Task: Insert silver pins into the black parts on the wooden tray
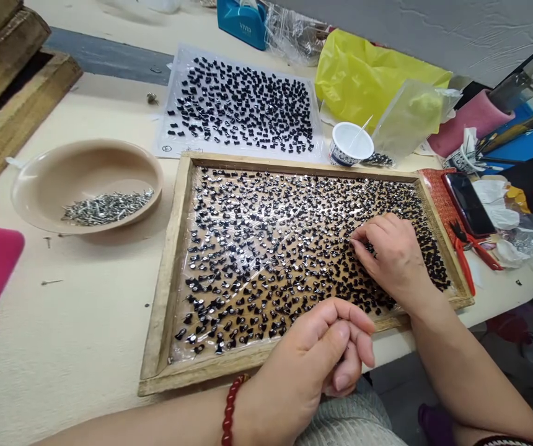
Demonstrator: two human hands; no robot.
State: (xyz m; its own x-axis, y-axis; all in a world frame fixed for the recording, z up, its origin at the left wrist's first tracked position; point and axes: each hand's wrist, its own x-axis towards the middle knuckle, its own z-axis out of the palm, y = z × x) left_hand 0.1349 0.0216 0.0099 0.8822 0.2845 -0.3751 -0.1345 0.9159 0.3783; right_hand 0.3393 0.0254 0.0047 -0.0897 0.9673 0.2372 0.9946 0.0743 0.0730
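Note:
A shallow wooden frame tray (160, 291), lined with clear film, lies before me. Rows of small black pieces (229, 328), many with shiny round metal spots, cover its bottom. My right hand (390, 251) is over the right half of the tray, thumb and fingers pinched low among the black pieces; whatever they grip is hidden. My left hand (326, 353), with a red bead bracelet (232, 406) at the wrist, is curled closed near the tray's front edge. Its palm is out of sight, so I cannot tell what is in it.
A beige bowl (38, 179) with small metal nails (108, 207) stands left. Behind the tray lies a white sheet (167, 133) with more black pieces. A white cup (351, 142), yellow plastic bag (364, 74), phone (468, 203) and red-handled pliers (465, 266) are at the right.

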